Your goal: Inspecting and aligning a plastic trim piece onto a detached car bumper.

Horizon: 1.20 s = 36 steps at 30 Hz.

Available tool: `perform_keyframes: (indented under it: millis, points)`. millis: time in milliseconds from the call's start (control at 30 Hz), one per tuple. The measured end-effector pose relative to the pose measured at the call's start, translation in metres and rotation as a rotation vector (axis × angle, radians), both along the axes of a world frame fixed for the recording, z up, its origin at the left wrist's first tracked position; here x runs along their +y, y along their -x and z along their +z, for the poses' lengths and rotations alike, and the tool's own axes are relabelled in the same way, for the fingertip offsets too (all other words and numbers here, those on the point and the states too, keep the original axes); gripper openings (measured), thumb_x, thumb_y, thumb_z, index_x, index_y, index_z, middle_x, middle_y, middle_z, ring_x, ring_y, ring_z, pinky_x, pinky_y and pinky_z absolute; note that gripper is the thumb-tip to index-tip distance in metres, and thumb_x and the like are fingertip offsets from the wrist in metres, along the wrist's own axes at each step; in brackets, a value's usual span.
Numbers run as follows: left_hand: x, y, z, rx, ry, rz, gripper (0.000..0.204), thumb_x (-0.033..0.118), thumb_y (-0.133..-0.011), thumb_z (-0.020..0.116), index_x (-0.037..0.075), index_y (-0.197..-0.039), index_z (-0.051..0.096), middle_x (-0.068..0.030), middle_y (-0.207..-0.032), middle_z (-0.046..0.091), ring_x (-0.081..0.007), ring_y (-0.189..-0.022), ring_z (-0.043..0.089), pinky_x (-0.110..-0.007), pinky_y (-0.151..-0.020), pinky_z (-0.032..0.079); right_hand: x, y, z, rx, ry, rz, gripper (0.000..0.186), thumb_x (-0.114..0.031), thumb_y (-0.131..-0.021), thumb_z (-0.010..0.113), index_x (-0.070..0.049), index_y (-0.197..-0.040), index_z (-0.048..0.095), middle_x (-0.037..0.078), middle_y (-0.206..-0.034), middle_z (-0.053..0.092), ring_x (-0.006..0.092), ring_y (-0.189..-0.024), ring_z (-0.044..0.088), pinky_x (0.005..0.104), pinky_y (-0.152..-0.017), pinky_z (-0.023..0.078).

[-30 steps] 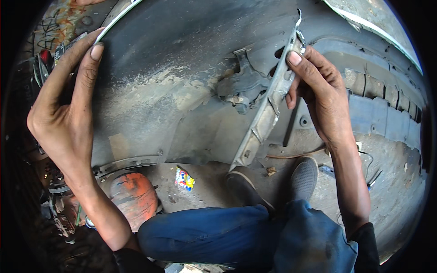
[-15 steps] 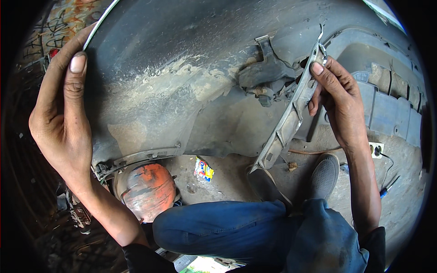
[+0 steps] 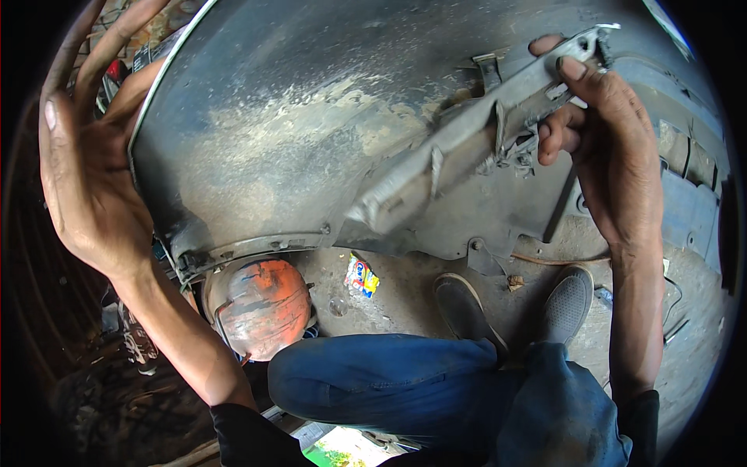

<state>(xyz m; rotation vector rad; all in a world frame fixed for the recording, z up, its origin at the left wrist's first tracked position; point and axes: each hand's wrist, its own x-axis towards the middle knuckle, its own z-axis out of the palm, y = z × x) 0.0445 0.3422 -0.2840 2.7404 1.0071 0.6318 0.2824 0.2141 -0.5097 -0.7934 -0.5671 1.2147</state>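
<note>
A big grey, dusty curved panel (image 3: pixel 311 132) fills the upper view, its inner side facing me. My left hand (image 3: pixel 85 179) grips its left rim, fingers wrapped behind the edge. My right hand (image 3: pixel 607 140) is closed on a long grey metal bracket (image 3: pixel 459 148) that lies slanted across the panel, held at its upper right end. The bracket's lower end points down toward the panel's bottom edge.
Below the panel an orange round tank (image 3: pixel 261 303) sits on the dirt ground. A small colourful wrapper (image 3: pixel 362 275) lies beside it. My blue-trousered legs (image 3: pixel 405 385) and two dark shoes (image 3: pixel 467 307) are at the bottom. Cluttered scrap lies at lower left.
The view has closed in on the panel. My right hand has swung the bracket from near upright to a shallow slant and raised it. My left hand has slid along the rim.
</note>
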Motion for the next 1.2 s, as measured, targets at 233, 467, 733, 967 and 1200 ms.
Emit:
perform_keyframes:
  millis: [233, 467, 733, 967, 1200]
  points:
    - [-0.002, 0.002, -0.002, -0.156, 0.117, -0.01, 0.064, 0.042, -0.108, 0.026, -0.007, -0.148, 0.038, -0.033, -0.142, 0.05, -0.0397, -0.12, 0.062, -0.047, -0.108, 0.048, 0.018, -0.004, 0.023, 0.057, -0.122, 0.023, 0.04, -0.025, -0.104, 0.053, 0.007, -0.128, 0.057, 0.017, -0.126, 0.064, 0.015, -0.084, 0.066, 0.026, -0.075, 0.058]
    - [-0.011, -0.002, -0.007, -0.308, 0.151, 0.055, 0.063, 0.04, -0.108, 0.027, -0.009, -0.147, 0.037, -0.0337, -0.144, 0.046, -0.0442, -0.124, 0.058, -0.049, -0.109, 0.045, 0.026, -0.002, 0.039, 0.071, -0.07, 0.016, 0.039, -0.024, -0.104, 0.054, 0.007, -0.128, 0.057, 0.017, -0.123, 0.064, 0.0151, -0.086, 0.066, 0.0258, -0.078, 0.059]
    - [-0.01, -0.001, -0.007, -0.432, 0.236, 0.087, 0.062, 0.037, -0.108, 0.029, -0.011, -0.147, 0.035, -0.0337, -0.147, 0.043, -0.0506, -0.128, 0.052, -0.051, -0.111, 0.041, 0.035, 0.0, 0.051, 0.102, -0.066, 0.031, 0.038, -0.022, -0.104, 0.054, 0.007, -0.128, 0.057, 0.017, -0.119, 0.065, 0.0153, -0.088, 0.067, 0.0256, -0.081, 0.059]
    - [-0.007, 0.0, -0.009, -0.447, 0.319, -0.134, 0.067, 0.048, -0.108, 0.026, -0.007, -0.141, 0.044, -0.0276, -0.129, 0.057, -0.0406, -0.102, 0.069, -0.045, -0.087, 0.06, 0.046, 0.001, 0.067, 0.187, -0.038, 0.03, 0.037, -0.02, -0.104, 0.055, 0.008, -0.128, 0.057, 0.017, -0.116, 0.066, 0.0155, -0.09, 0.068, 0.0254, -0.084, 0.06]
    - [-0.023, 0.025, -0.004, -0.093, 0.117, -0.004, 0.056, 0.038, -0.103, 0.052, -0.005, -0.14, 0.049, -0.0241, -0.136, 0.058, -0.0348, -0.116, 0.066, -0.046, -0.102, 0.053, 0.047, -0.001, 0.082, 0.283, -0.052, 0.101, 0.036, -0.016, -0.103, 0.056, 0.008, -0.129, 0.054, 0.014, -0.099, 0.067, 0.0164, -0.091, 0.071, 0.0246, -0.085, 0.062]
